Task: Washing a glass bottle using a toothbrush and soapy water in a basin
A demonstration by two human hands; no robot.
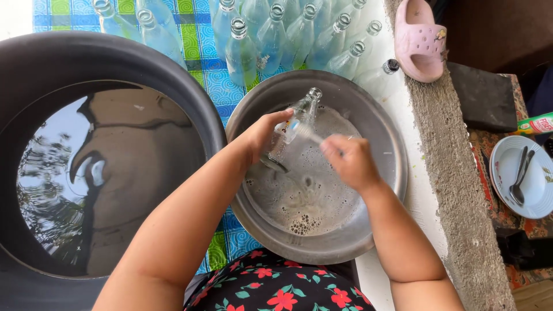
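Nearest to the person was the lap of a dark dress printed with red flowers [276,288]; both forearms reached out from it over a wide steel basin [380,138] of grey, soapy water with a patch of foam near the closer rim; the left hand [262,133] was wrapped around the lower part of a clear glass bottle [296,118], holding it tilted above the water with its mouth pointing away toward the far rim; the right hand [348,161] was clenched on a thin brush handle [311,135] that lay against the side of the bottle, though how the brush ended I could not tell through the blur; to the left stood a big black tub [115,55], full of still water that mirrored the sky and the person's outline; the basin sat on a blue and green checked cloth [199,49]; beyond it lay a crowd of empty clear bottles [271,34], mouths toward the basin; off to the right, past a rough concrete ledge [455,173], were a pink clog [420,40] and a white plate [536,184] carrying spoons [520,173].
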